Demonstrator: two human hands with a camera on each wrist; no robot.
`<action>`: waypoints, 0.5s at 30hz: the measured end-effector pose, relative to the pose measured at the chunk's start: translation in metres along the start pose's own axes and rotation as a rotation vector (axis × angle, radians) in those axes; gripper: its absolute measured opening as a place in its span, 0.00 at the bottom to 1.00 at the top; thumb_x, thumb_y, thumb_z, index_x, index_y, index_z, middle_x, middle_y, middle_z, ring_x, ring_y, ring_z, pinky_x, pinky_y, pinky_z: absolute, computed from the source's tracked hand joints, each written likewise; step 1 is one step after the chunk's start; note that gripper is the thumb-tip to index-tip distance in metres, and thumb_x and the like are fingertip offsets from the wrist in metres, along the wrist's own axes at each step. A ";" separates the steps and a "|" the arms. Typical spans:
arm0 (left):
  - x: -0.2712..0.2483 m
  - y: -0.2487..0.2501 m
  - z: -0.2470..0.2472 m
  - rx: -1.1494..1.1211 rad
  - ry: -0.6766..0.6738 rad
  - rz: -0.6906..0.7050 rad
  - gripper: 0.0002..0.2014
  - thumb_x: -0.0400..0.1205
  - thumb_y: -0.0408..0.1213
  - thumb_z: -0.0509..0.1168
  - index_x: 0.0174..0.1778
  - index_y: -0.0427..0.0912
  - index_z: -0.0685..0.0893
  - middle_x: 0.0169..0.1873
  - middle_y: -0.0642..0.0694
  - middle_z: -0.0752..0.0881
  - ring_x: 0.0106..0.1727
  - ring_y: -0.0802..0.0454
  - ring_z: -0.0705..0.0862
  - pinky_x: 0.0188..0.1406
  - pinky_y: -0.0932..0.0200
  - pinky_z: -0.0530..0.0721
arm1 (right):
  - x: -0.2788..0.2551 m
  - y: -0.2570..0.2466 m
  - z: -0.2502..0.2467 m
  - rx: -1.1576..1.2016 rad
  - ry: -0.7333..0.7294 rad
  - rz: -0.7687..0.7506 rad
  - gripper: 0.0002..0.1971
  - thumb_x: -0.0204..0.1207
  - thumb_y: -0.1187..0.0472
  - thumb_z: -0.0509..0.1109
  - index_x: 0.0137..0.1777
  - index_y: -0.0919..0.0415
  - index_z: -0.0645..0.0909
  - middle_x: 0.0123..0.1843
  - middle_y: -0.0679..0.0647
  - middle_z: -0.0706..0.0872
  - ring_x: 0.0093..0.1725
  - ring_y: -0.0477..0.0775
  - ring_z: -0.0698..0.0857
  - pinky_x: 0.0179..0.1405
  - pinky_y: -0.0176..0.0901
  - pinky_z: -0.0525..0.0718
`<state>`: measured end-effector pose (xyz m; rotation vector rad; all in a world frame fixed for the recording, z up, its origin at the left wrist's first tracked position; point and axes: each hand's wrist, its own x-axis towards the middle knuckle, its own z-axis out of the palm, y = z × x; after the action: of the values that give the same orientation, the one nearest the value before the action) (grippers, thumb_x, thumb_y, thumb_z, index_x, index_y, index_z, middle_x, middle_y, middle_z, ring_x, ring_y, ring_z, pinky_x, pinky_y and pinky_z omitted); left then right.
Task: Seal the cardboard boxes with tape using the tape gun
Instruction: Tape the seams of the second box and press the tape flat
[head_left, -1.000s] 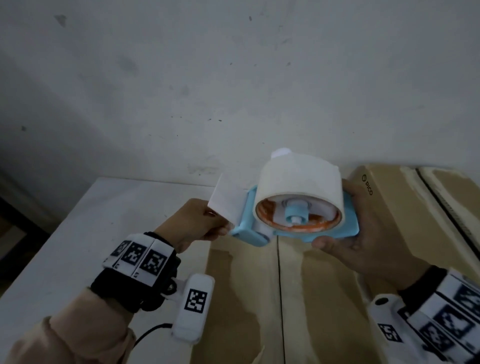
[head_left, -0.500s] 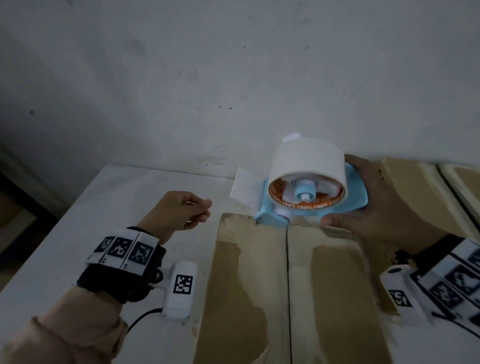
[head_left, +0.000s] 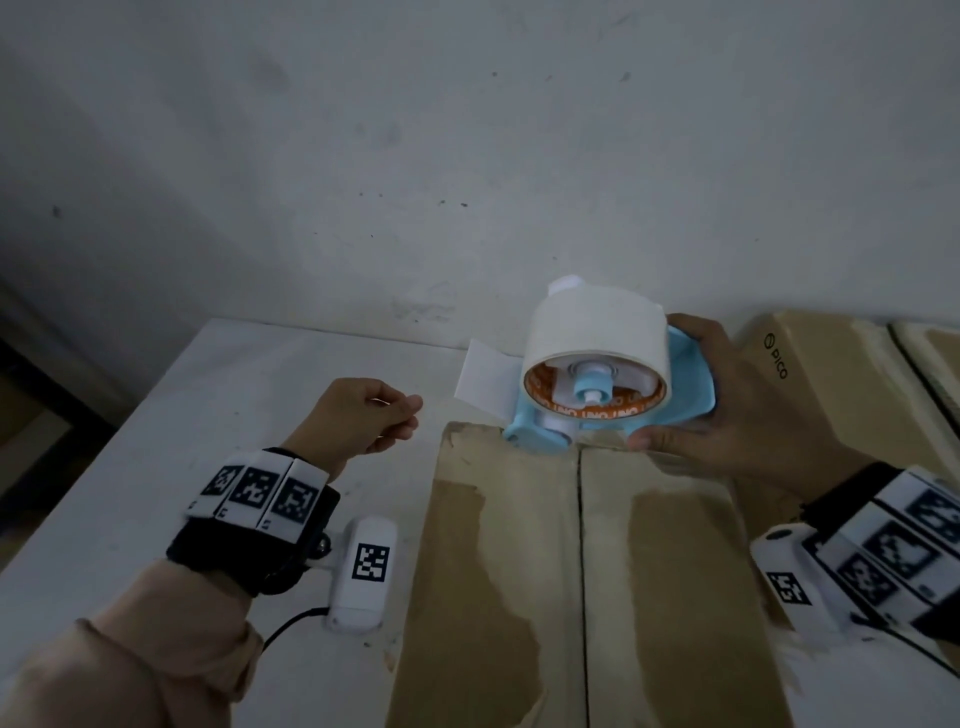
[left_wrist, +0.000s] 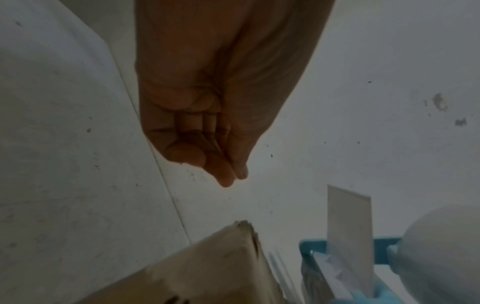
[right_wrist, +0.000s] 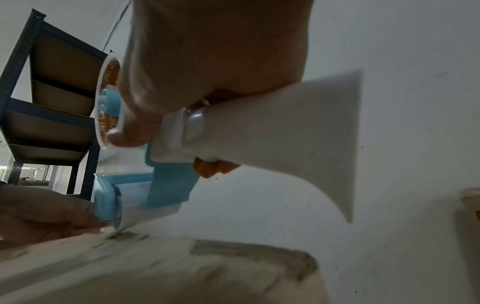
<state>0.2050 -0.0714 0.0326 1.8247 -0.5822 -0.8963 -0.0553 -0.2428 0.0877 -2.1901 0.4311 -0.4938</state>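
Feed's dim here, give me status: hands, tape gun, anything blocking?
Right hand grips tape gun at box far edge. Left hand empty, beside box. Tape tail free. Seam unobstructed.

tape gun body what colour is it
Light blue; the tape gun shows it best in the head view.

Light-blue tape gun (head_left: 685, 384) — white tape roll (head_left: 597, 325), orange core — brown box (head_left: 571, 571).
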 end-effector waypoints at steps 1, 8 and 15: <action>0.000 -0.001 0.000 0.001 -0.002 0.002 0.06 0.78 0.36 0.68 0.37 0.37 0.83 0.31 0.44 0.87 0.23 0.65 0.83 0.27 0.72 0.82 | 0.000 0.001 0.000 -0.002 -0.001 0.003 0.40 0.51 0.26 0.74 0.62 0.19 0.57 0.57 0.22 0.77 0.55 0.32 0.82 0.49 0.35 0.85; 0.006 -0.011 0.006 -0.003 -0.009 -0.010 0.07 0.78 0.35 0.67 0.37 0.37 0.82 0.32 0.43 0.86 0.22 0.66 0.83 0.27 0.72 0.82 | -0.001 0.012 0.004 -0.007 0.016 0.035 0.44 0.49 0.25 0.73 0.65 0.32 0.58 0.56 0.24 0.79 0.56 0.38 0.82 0.50 0.42 0.86; 0.012 -0.038 0.026 -0.130 -0.160 -0.158 0.09 0.81 0.38 0.64 0.36 0.38 0.80 0.30 0.45 0.82 0.30 0.57 0.81 0.29 0.70 0.82 | -0.003 0.025 0.006 0.005 0.079 0.029 0.42 0.51 0.25 0.73 0.64 0.27 0.57 0.53 0.33 0.82 0.50 0.36 0.84 0.47 0.36 0.85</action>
<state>0.1915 -0.0793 -0.0118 1.7091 -0.4714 -1.1681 -0.0579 -0.2522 0.0639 -2.1618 0.5032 -0.5657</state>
